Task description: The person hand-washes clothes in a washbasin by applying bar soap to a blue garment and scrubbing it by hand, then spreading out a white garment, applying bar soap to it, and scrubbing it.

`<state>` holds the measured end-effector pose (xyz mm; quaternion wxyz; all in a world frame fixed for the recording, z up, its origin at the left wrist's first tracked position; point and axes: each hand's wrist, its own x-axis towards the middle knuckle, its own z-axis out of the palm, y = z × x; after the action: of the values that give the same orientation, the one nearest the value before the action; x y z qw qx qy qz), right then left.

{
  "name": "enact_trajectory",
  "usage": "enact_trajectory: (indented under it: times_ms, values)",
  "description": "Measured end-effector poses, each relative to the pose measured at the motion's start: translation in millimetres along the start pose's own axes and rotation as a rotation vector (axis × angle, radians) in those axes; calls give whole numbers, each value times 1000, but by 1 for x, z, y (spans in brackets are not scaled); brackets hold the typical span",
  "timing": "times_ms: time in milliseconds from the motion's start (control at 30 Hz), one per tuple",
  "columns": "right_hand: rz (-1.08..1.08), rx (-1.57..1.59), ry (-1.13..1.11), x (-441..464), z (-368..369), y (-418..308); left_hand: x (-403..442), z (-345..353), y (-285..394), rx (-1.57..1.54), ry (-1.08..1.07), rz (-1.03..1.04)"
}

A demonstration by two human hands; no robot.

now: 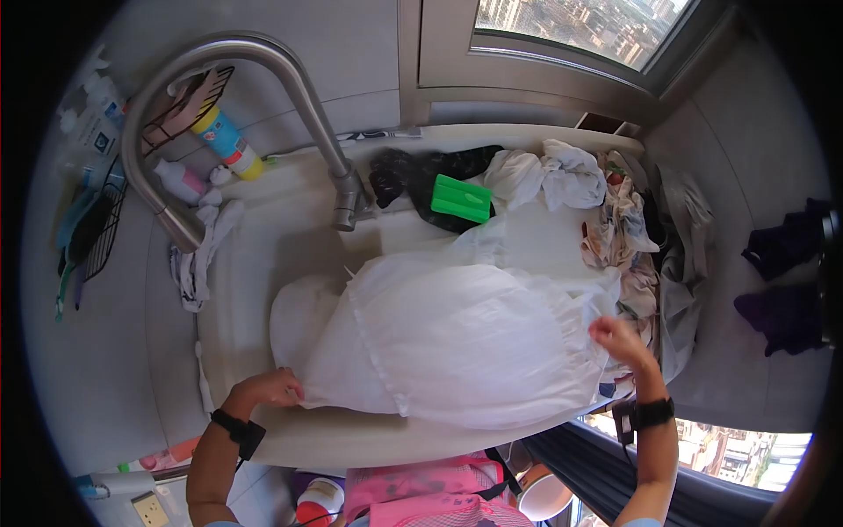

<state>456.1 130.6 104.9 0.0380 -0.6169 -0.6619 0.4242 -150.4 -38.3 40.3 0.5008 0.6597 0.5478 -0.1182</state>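
A white garment (457, 338) lies spread across the pale sink (250, 255), its fabric puffed up in the middle. At its lower left edge my left hand (274, 387) is closed, pinching the cloth between its fingertips. My right hand (619, 341) is closed at the garment's right end, with gathered fabric at the fingers. Behind the garment, a green soap-like block (461, 199) rests on dark wet cloth (417, 171). Bunched white cloth (571, 174) sits to the right of the block.
A curved metal faucet (303, 88) arches over the sink's left side. Patterned cloths (622, 220) and a grey cloth (685, 263) line the right end. Bottles, including a blue and yellow one (226, 145), stand at the back left. Pink fabric (421, 492) is below the front edge.
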Motion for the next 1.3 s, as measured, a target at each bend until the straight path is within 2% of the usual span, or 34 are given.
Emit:
enact_trajectory:
  times_ms: [33,167,267,367,467,500,567,633,667,733,767,800,833,933,1000,1067,1100,1200,1267,1300]
  values:
    - [90,62,46,15,-6,-15,7,-1,-2,-12,41,-63]
    - [64,266,62,73,-6,-35,24,-28,10,-117,283,-171]
    - [175,256,-66,91,0,-59,47,-32,6,-210,402,-57]
    - [227,139,-211,92,7,-85,65,-35,29,-336,308,-33]
    - [193,6,-357,93,18,-91,90,-32,53,-449,141,109]
    - [180,-37,-402,93,18,-89,97,-30,63,-419,148,174]
    - [123,-289,-359,94,19,-95,104,-28,82,-356,173,307]
    - [-102,-348,-198,96,27,-86,113,-20,89,-283,227,53]
    - [-105,-292,-227,97,32,-81,117,-16,89,-241,258,-76]
    - [-125,-176,-288,96,41,-84,117,-14,76,-300,244,23]
    - [-83,-221,-381,88,45,-92,112,-15,67,-327,241,63]
    - [-46,-266,-474,74,49,-107,102,-19,65,-362,235,41]
    - [-127,-313,-550,64,58,-106,86,-25,66,-400,234,15]
    - [-143,-183,-737,22,71,-111,43,-28,59,-399,201,-40]
    - [-230,-131,-731,-1,76,-104,23,-24,61,-333,151,-62]
    - [-607,-228,-531,-12,95,-72,8,-19,69,-236,87,-82]
    - [-623,-169,-487,-21,97,-69,3,-17,73,-196,55,-101]
    - [-87,165,-779,-41,84,-94,-8,-11,81,-70,-15,-107]
    - [43,473,-688,-44,92,-77,-15,-9,78,20,-16,-41]
    - [118,603,-622,-44,88,-80,-19,-6,73,-189,83,-90]
